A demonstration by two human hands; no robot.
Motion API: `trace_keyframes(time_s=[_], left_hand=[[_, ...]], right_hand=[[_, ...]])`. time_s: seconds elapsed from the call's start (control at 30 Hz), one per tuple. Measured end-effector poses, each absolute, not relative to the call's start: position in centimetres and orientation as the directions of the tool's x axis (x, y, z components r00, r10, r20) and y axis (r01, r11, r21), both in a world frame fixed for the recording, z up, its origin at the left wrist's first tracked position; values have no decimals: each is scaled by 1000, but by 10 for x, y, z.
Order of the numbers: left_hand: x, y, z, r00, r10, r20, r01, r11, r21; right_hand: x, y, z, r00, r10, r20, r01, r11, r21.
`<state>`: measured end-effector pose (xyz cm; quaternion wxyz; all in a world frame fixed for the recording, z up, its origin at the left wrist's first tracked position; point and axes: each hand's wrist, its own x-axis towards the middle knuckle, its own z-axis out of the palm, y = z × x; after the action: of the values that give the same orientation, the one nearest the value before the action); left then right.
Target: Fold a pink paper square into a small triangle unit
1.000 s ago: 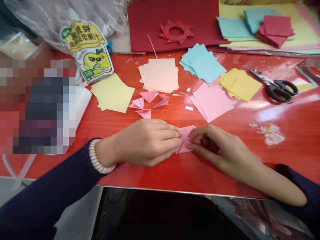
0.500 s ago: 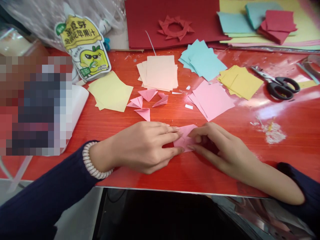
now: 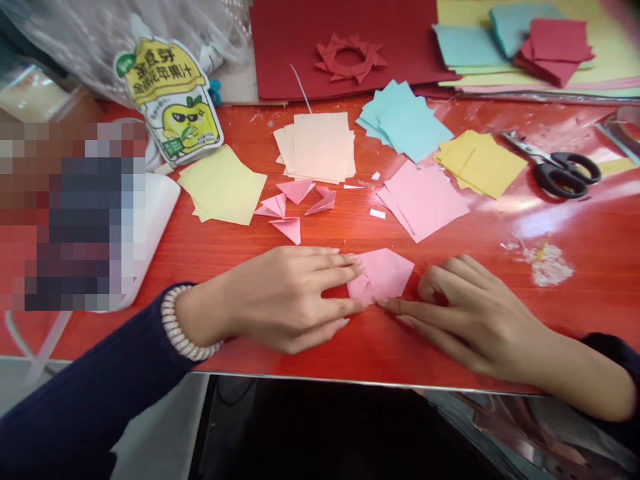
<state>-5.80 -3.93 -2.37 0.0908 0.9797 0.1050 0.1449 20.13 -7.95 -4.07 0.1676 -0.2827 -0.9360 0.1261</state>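
Observation:
A folded piece of pink paper (image 3: 387, 273) lies on the red table, several-sided in outline, with creases at its left part. My left hand (image 3: 295, 293) rests flat with its fingertips over the left edge of this paper, pressing it down. At the lower edge, one outstretched finger of my right hand (image 3: 475, 317) touches the paper; the thumb stretches out below it, while the other fingers curl back. Beyond my left hand sit several small folded pink paper pieces (image 3: 286, 229). Pink paper squares (image 3: 425, 200) lie beyond my right hand.
Stacks of peach squares (image 3: 320, 143), blue squares (image 3: 413, 123), dark yellow squares (image 3: 487, 163) and pale yellow squares (image 3: 227, 183) lie farther back. Scissors (image 3: 560, 173) are at right, near paper scraps (image 3: 549, 265). A drink pouch (image 3: 183, 120) leans at left. A red folded ring (image 3: 351, 59) lies behind.
My right hand has moved right and toward me, off the paper's middle, uncovering its right part. My left hand stays nearly in place.

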Motion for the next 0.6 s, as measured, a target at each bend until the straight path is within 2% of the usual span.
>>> trace_keyframes(time_s=[0.1, 0.2, 0.27, 0.33, 0.43, 0.47, 0.6], left_hand=[[-59, -39, -23, 939, 242, 245, 184, -954, 238], [-59, -38, -23, 940, 250, 232, 180, -942, 283], [-59, -36, -24, 941, 251, 228, 172, -932, 319], [-59, -34, -25, 940, 252, 229, 161, -922, 351], [-58, -31, -25, 932, 251, 263, 148, -922, 357], [-58, -30, -25, 927, 249, 281, 147, -929, 340], [-58, -27, -25, 911, 249, 330, 173, -954, 243]], right_hand=[[213, -80, -44, -778, 600, 187, 528, 785, -325], [221, -78, -43, -726, 617, 304, 578, 787, -217], [219, -75, -39, -741, 542, 397, 513, 838, -187], [214, -71, -37, -785, 496, 373, 449, 869, -210], [209, -68, -38, -842, 501, 199, 445, 855, -268], [209, -68, -39, -841, 506, 190, 446, 848, -286], [210, -73, -41, -794, 523, 309, 431, 843, -320]])
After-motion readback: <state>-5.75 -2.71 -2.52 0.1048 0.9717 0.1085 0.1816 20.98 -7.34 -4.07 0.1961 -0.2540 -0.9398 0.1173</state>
